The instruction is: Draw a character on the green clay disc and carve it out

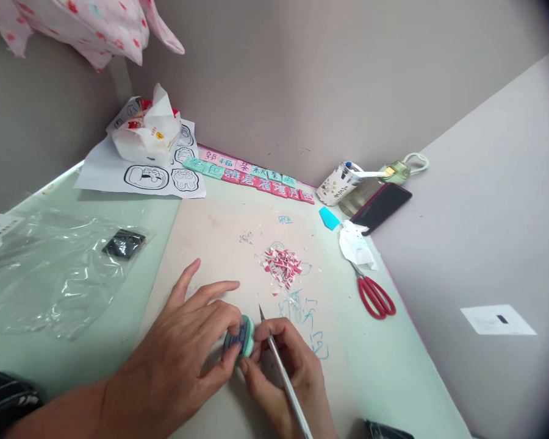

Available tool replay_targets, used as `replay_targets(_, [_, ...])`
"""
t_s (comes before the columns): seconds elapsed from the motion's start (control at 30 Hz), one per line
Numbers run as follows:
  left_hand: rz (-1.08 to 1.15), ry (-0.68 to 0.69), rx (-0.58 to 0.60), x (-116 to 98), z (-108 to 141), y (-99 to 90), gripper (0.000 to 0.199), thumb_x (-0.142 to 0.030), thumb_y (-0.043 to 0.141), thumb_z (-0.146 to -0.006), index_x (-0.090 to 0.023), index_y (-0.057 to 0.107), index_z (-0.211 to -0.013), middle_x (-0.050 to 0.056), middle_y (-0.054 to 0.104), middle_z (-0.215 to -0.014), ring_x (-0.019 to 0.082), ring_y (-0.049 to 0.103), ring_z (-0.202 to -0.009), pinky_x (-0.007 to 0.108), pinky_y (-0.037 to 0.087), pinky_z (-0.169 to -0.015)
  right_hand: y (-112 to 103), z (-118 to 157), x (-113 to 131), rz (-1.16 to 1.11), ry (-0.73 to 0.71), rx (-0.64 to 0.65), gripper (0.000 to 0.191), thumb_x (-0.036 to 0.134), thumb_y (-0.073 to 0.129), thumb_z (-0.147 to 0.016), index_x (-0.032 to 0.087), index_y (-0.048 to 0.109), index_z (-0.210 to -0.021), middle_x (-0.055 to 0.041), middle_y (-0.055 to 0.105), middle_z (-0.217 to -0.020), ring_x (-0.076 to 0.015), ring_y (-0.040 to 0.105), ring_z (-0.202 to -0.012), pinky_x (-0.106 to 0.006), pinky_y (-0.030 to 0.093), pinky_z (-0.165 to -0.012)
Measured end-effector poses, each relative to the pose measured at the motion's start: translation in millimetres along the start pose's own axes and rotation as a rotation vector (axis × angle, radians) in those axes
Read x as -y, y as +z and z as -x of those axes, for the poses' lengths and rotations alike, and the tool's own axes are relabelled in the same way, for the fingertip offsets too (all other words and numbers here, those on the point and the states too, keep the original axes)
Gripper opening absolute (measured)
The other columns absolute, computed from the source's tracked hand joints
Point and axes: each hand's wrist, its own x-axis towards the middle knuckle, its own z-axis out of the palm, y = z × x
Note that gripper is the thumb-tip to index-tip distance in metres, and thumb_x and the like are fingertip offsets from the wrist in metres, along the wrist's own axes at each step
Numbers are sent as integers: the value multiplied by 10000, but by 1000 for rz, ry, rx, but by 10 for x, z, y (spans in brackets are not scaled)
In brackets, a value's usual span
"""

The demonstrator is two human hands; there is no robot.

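Between the thumb and a finger of my left hand (pixel 194 332) is a small carving-rubber block (pixel 241 339), green and white at the edge with a dark blue face. The other left fingers are spread above the board. My right hand (pixel 286 372) grips a silver craft knife (pixel 282 367), its blade tip pointing up and away from me. Fingertips of that same hand also touch the block's right side. Just beyond lies a heap of red and white shavings (pixel 282 266) on the beige board (pixel 201 244).
Carved letter tiles (pixel 251 177) line the back edge. Red-handled scissors (pixel 376 297), crumpled tissue (pixel 357 244), a phone (pixel 382 206) and a pen cup (pixel 339 184) are at the right. On the left are a clear plastic bag (pixel 73 274), printed paper (pixel 100 174) and a tissue pack (pixel 146 137).
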Motion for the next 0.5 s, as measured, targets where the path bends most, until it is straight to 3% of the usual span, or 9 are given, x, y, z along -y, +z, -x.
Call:
replay_targets(0.37, [22,46,95,76,29,-59,184,-90,534,-961,-260,491,-1017,-32,708,-973,188,514,-1376,466,-6,-1273,10,-8,-3,-10,50,12,167,214,712,-771,230,566,-851,32,604,-676,-124,570,-595,-208,456,-558])
replay_targets(0.5, [54,35,40,61,21,-34,144,-115,526,-980,-258,544,-989,-40,719,-931,197,555,-1343,490,32,-1278,38,-32,60,26,22,-17,149,220,694,-738,228,564,-811,32,589,-635,-126,558,-547,-212,444,-512])
